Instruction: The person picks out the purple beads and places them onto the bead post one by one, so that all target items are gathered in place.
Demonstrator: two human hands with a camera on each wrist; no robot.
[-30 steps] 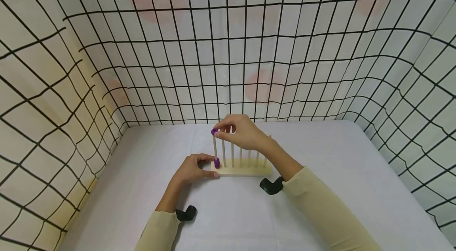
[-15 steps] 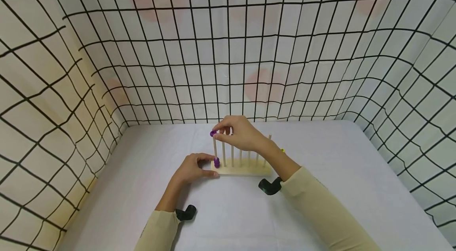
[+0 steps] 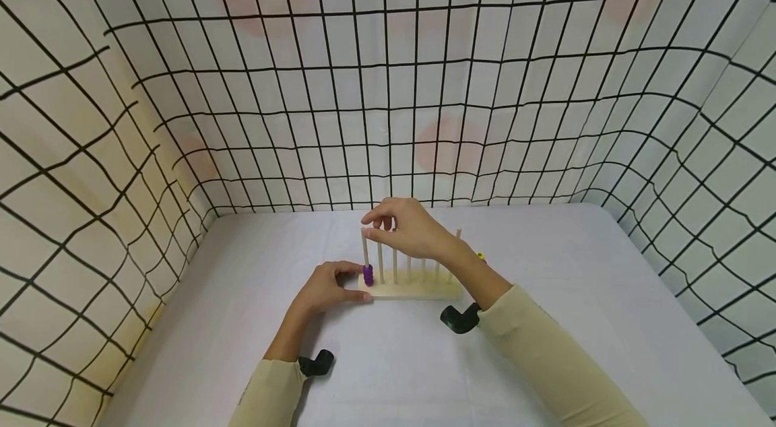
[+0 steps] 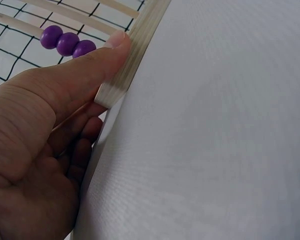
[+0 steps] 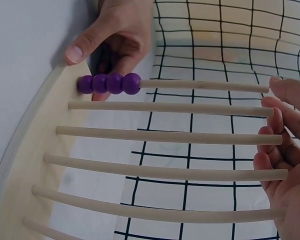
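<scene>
R hand point(image 3: 409, 228) had released its bead since prev. view: purple beads point(image 5: 110, 83), qty 4, sat stacked at foot of end rod point(image 5: 205, 85). R grip parted, nil held. L hand point(image 3: 324, 289) pinched base point(image 3: 418, 289) end. Threading of that bead judged compl.

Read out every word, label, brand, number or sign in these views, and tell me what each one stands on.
No readable text in any view.
Purple beads, wooden rods and wooden base: no lettering visible.
Left sleeve: a faint dark mark, too small to tell whether it is writing.
Yellow piece beyond the right forearm: too small to make out any marking.
</scene>
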